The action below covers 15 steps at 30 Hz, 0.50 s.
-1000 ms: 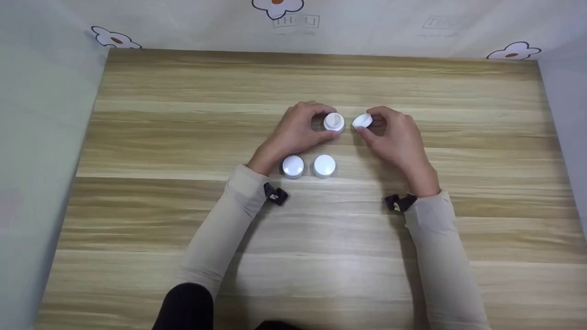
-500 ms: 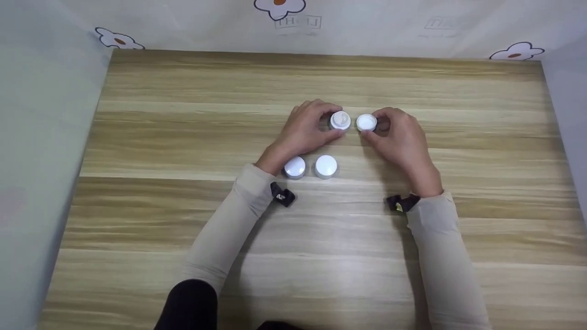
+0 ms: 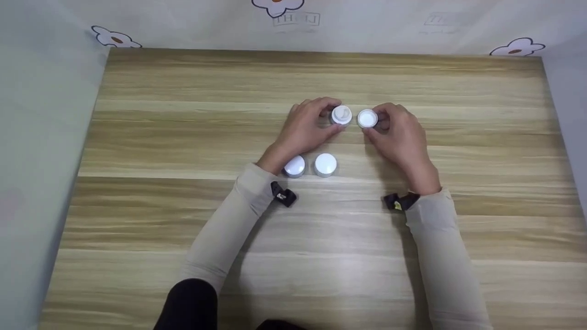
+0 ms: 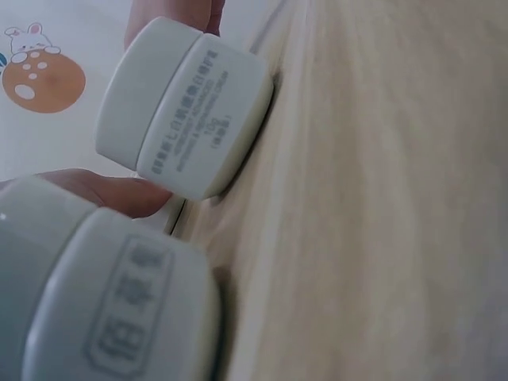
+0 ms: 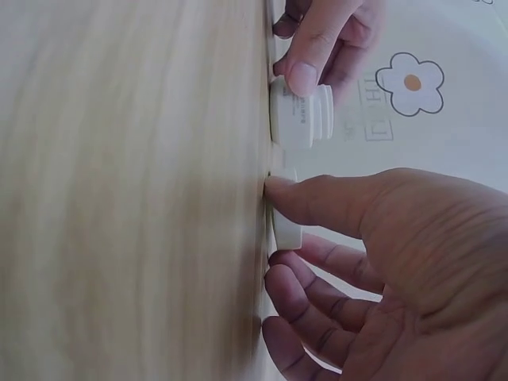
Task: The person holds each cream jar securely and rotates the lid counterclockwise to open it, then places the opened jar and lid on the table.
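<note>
An uncapped white cream jar [image 3: 341,115] stands on the table, its threaded neck showing in the right wrist view. My left hand [image 3: 305,126] grips it between thumb and fingers. Just to its right, my right hand [image 3: 400,133] pinches the jar's white lid [image 3: 367,118], which lies with its hollow side up at table level. Nearer to me stand two capped cream jars, a right one [image 3: 325,165] and a left one [image 3: 294,167] that my left wrist partly covers. Printed lettering shows on both jars in the left wrist view, where parts of my left hand are hidden behind them.
The wood-grain table [image 3: 348,256] runs back to a pale wall sheet [image 3: 367,27] with flower prints. Pale side panels border it left and right. A small black camera sits at each wrist, the left one [image 3: 284,195] close in front of the capped jars.
The lid in my right hand has gone from tilted to flat with its hollow side up. My left hand has shifted slightly right and away from me with the uncapped jar.
</note>
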Tool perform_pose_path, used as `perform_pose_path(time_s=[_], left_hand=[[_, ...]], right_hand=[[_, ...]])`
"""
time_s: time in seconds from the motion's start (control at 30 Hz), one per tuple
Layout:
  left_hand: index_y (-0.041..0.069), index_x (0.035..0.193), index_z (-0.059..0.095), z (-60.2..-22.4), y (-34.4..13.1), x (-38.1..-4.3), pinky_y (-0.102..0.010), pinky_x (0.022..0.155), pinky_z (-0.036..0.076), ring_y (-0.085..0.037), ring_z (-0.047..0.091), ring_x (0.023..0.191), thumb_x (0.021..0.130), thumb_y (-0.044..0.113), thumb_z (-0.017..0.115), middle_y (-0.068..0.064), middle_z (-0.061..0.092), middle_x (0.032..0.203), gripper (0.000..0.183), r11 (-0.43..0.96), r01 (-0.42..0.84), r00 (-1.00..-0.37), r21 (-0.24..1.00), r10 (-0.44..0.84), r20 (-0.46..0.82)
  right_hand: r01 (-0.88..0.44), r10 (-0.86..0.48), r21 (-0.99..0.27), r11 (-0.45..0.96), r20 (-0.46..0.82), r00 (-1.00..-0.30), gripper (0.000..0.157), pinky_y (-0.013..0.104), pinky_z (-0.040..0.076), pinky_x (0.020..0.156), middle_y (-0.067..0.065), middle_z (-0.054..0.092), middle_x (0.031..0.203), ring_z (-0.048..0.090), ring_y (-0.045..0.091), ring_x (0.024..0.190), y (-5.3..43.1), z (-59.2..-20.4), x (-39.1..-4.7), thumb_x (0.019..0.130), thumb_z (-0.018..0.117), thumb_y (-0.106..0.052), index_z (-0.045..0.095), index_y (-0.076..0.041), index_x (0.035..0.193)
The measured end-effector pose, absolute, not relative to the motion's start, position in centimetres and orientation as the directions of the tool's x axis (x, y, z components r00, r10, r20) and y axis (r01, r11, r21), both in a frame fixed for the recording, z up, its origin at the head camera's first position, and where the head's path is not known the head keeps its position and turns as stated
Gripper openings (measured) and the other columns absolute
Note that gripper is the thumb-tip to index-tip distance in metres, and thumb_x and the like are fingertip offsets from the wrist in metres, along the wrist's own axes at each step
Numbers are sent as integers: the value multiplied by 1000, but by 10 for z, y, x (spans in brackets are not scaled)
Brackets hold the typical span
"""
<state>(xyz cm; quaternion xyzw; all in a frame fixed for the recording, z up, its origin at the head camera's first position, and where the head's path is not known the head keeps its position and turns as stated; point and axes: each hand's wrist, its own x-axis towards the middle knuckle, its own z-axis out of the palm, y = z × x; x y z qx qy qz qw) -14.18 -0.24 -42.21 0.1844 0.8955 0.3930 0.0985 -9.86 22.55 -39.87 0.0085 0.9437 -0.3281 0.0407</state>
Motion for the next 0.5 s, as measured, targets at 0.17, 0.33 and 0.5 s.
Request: perform_pose_path(time_s=[0.17,0.33,0.5], left_hand=[[21,146,63,-423,-3,-141,-38,106,41,-17,64,117,95,37,80,2,75,132,56,630,248,-917,736,398,-31],[21,148,60,-422,-4,-140,-38,109,41,-16,65,119,95,38,80,3,74,135,60,631,256,-914,732,404,-29],[20,151,57,-422,-6,-138,-38,113,40,-16,65,123,95,40,79,4,71,141,64,628,261,-908,733,417,-33]], right_hand=[[32,-8,-624,781,-61,-998,42,53,54,98,20,71,123,73,36,108,224,-400,-98,93,79,-17,67,-1,130],[40,1,-621,783,-63,-998,46,54,54,99,20,72,124,75,36,109,224,-400,-98,93,79,-16,64,-1,134],[42,-7,-614,788,-76,-997,58,56,54,99,21,74,124,75,37,111,223,-399,-97,93,80,-18,58,0,143]])
